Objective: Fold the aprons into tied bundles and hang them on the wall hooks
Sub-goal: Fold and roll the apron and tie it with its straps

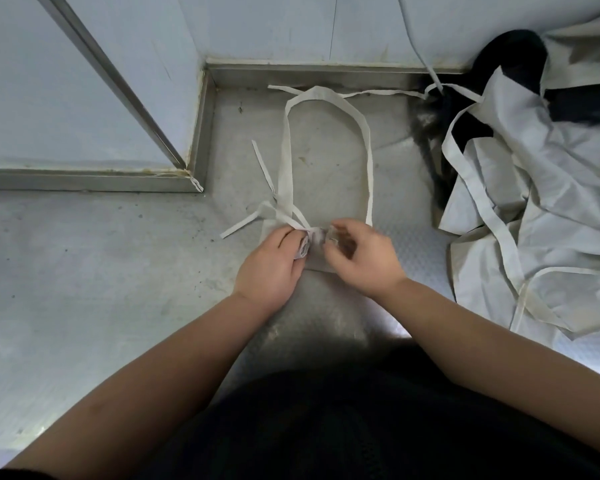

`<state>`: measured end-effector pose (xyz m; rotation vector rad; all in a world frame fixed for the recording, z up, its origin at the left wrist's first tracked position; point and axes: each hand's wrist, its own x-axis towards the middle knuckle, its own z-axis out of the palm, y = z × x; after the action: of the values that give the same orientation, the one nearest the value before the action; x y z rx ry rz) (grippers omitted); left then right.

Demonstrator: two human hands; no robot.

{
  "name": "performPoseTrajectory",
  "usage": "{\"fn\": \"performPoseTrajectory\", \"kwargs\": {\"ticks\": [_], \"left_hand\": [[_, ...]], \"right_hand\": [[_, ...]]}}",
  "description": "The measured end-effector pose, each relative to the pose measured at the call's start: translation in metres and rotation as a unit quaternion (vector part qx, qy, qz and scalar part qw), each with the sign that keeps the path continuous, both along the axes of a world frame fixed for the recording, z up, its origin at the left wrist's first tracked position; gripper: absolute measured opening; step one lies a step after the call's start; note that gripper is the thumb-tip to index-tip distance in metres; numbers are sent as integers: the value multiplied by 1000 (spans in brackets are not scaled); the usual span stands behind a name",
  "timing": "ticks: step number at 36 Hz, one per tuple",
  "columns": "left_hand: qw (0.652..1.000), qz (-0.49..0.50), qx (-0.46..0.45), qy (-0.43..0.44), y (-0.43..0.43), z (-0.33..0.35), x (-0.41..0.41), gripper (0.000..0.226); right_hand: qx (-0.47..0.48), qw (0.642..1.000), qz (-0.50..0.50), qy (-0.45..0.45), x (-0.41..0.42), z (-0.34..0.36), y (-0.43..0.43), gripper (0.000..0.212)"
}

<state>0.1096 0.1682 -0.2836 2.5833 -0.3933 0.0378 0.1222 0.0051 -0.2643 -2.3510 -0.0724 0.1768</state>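
step: knotting folded apron [315, 238] bundle
left hand [270, 263]: pinches tie [297, 223]
right hand [362, 259]: curled around tie
next: tighten knot, lift by loop [367, 150]

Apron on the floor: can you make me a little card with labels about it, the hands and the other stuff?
surface: grey metal floor
folded apron: small bundle, lying between the hands
neck loop: flat on the floor, stretching away from the bundle
left hand: grips the bundle's left end
right hand: fingers curled at the bundle's top; grip blurred
pile of aprons: loose, crumpled, at the right, apart from the bundle
hung yet: no
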Motion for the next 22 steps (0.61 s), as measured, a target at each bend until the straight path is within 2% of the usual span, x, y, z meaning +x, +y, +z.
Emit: {"fn": "performPoseTrajectory", "kwargs": {"ticks": [3, 5, 10, 16, 19, 22], "left_hand": [[1000, -6, -3, -1, 2, -1, 1, 39], [1000, -3, -20, -12, 3, -1, 2, 45], [997, 15, -68, -43, -4, 2, 2, 40], [998, -25, 12, -48, -11, -3, 0, 39], [998, -28, 34, -39, -10, -8, 2, 32], [998, -35, 50, -18, -10, -9, 1, 32]], "right_hand": [[-64, 997, 0, -35, -7, -14, -5, 45], [-93, 995, -2, -36, -8, -20, -6, 37], [-85, 994, 18, -73, -6, -23, -8, 26], [-54, 990, 50, -123, -11, -18, -11, 33], [-84, 984, 86, -131, -11, -20, -9, 40], [-139, 978, 106, -117, -10, -29, -4, 27]]}}
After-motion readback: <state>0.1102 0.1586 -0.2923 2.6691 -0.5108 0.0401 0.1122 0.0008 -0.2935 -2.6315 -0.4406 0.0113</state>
